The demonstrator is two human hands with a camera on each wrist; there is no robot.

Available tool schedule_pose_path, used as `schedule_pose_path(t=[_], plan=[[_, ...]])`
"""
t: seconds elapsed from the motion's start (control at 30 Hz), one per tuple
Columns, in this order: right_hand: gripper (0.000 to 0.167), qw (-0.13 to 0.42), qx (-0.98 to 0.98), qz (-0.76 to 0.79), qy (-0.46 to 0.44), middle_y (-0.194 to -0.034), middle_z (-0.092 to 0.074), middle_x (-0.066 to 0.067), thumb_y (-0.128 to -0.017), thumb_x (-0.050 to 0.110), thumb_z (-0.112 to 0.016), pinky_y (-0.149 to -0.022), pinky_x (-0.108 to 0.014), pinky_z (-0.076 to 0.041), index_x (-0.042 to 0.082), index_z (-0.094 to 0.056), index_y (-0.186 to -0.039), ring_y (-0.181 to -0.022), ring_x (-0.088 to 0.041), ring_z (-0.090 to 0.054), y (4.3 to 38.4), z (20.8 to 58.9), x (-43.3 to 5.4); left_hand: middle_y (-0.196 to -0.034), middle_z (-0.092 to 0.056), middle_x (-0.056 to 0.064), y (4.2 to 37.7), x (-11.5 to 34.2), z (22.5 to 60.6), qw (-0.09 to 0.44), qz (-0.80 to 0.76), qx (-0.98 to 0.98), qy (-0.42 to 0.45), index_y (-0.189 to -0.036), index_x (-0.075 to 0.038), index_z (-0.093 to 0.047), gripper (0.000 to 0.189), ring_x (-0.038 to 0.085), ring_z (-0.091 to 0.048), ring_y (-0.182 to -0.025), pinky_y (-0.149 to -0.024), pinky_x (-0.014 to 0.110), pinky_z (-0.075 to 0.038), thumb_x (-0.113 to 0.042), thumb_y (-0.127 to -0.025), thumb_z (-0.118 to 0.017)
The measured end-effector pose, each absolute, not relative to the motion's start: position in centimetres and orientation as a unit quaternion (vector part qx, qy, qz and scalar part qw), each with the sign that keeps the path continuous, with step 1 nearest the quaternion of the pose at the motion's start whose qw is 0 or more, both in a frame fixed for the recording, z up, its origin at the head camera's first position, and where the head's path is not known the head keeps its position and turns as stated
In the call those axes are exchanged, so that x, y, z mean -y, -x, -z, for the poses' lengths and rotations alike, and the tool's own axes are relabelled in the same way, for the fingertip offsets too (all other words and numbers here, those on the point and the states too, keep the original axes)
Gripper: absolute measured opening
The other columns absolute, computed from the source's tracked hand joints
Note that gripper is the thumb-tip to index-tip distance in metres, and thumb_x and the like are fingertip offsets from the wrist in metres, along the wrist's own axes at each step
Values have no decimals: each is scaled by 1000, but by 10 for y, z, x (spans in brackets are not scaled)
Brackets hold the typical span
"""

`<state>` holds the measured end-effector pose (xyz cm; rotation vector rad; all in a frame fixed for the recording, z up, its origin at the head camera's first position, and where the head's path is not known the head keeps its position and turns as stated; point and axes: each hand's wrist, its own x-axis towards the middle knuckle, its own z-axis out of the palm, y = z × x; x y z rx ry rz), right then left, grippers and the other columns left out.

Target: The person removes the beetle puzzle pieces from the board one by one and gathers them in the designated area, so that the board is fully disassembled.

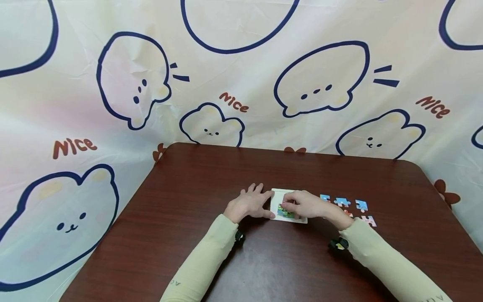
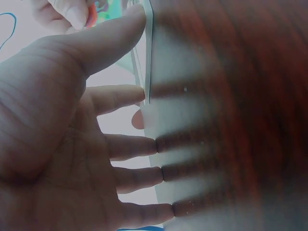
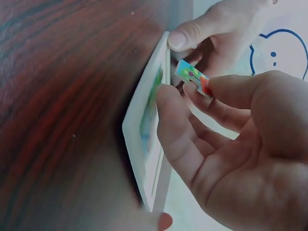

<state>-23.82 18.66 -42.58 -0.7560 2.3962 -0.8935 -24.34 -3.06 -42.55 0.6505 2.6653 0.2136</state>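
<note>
A white puzzle board [image 1: 277, 196] lies on the brown table, with a colourful joined patch [image 1: 284, 213] in its near part. My left hand [image 1: 247, 205] is at the board's left side, fingers spread and fairly straight. Its thumb [image 2: 113, 41] rests at the board's edge. Over the board, my right hand [image 1: 307, 203] pinches a small jigsaw piece [image 3: 191, 76] between thumb and finger. That piece is green, blue and red, held tilted above the board in the right wrist view. Part of the board is hidden under the right hand.
Several loose jigsaw pieces lie right of the board: blue ones [image 1: 342, 202] [image 1: 361, 205] in the farther row and a pinkish one [image 1: 369, 220] nearer. The right forearm partly covers the group. A patterned curtain [image 1: 260, 75] hangs behind the table [image 1: 211, 176].
</note>
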Motion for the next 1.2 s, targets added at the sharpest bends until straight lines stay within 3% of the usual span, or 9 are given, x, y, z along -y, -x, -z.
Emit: schedule_pose_path(t=[0.3,0.57,0.77,1.07,1.2], plan=[[25,224,-873,341,268,-69,-60,-7,-103,33,-51,-48,-35,-51,14,-67,-103,-53,-20,-57,235,422,-204,-165,-17,13,244,31,426,198,-82,-949,-232,-154,-31,-31,78,37,-13,-152,-118,59,-22,-58,-89,-63],[24,209,-883,329,262,-69,-61,-4,-101,35,-55,-43,-31,-47,16,-68,-94,-51,-17,-56,229,420,-229,-165,-17,13,242,31,426,198,-86,-949,-231,-154,-31,-31,77,37,-13,-153,-118,59,-21,-57,-89,-64],[24,217,-881,335,254,-72,-63,-9,-100,33,-57,-47,-35,-52,12,-66,-90,-53,-19,-61,224,418,-245,-165,-17,14,242,32,425,198,-88,-948,-234,-154,-31,-31,77,37,-12,-152,-118,60,-21,-56,-89,-64],[23,218,-875,356,245,-66,-65,-3,-100,32,-57,-50,-36,-56,12,-68,-96,-51,-20,-65,219,418,-265,-165,-16,14,243,31,425,201,-93,-946,-235,-154,-30,-31,77,38,-12,-152,-118,60,-20,-55,-89,-64],[21,215,-885,345,227,-67,-65,-2,-99,33,-58,-41,-35,-50,14,-62,-94,-50,-22,-65,216,418,-272,-165,-16,14,243,32,424,203,-93,-946,-233,-154,-30,-31,77,38,-11,-153,-118,60,-20,-55,-90,-64]])
